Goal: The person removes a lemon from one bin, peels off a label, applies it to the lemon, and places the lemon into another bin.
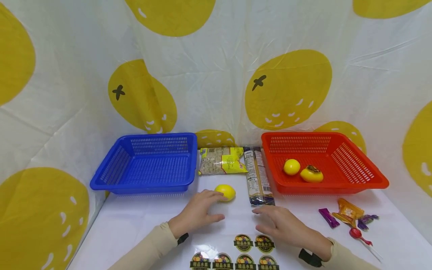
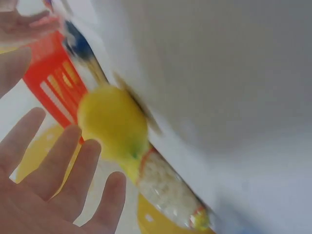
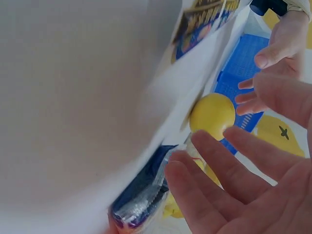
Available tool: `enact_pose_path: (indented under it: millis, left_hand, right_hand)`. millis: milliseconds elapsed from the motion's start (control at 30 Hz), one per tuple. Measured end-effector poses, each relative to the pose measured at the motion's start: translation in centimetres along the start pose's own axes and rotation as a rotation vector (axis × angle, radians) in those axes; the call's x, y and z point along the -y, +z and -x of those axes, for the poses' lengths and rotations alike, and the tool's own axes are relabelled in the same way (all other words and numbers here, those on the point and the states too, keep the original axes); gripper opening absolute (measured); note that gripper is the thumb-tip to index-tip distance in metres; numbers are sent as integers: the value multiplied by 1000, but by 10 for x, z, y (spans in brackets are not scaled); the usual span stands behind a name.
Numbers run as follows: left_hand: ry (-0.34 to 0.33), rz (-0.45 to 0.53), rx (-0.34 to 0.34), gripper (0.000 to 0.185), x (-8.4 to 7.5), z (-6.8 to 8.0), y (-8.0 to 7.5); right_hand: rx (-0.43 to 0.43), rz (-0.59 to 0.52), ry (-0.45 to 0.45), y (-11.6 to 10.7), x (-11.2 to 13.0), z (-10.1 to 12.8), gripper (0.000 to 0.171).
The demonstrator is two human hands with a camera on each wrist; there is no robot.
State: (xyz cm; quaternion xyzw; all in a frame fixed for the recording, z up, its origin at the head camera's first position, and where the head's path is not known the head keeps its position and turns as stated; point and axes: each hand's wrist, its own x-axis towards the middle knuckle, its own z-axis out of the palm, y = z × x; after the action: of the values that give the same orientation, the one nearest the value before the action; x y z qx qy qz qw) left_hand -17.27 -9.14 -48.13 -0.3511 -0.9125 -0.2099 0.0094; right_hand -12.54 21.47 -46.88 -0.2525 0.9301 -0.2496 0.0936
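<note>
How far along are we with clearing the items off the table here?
Looks done: a lemon and a persimmon lie in the red basket. In hand: the left hand reaches for the lemon on the table, fingers open; the right hand hovers open. Left: two noodle packs, the candies; blue basket holds nothing.

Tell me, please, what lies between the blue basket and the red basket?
In the head view, between the blue basket and red basket lie a yellow-labelled food packet and a long noodle packet, side by side.
</note>
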Motion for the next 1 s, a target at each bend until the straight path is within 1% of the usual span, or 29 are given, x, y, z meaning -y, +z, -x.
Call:
enact_pose_path:
  millis: [67, 167, 267, 367, 500, 600, 767, 1000]
  left_hand:
    - [32, -16, 32, 50, -7, 2, 3]
    - [71, -17, 103, 46, -18, 4, 8]
    - [93, -5, 167, 44, -27, 5, 13]
    - [107, -1, 215, 42, -33, 4, 18]
    - [111, 10, 274, 43, -38, 3, 23]
    - [125, -3, 284, 44, -39, 1, 26]
    - [138, -23, 274, 40, -42, -3, 29]
    - [151, -18, 323, 31, -52, -9, 33]
  right_hand:
    - [33, 14, -13, 1, 0, 2, 47]
    - [90, 13, -15, 5, -1, 3, 48]
    - [134, -26, -3, 8, -1, 5, 49]
    - [144, -48, -12, 12, 0, 7, 49]
    - [161, -34, -18, 16, 1, 11, 50]
    - [174, -20, -9, 18, 1, 12, 49]
    - [163, -15, -15, 22, 1, 13, 40]
    - [136, 19, -8, 25, 2, 13, 35]
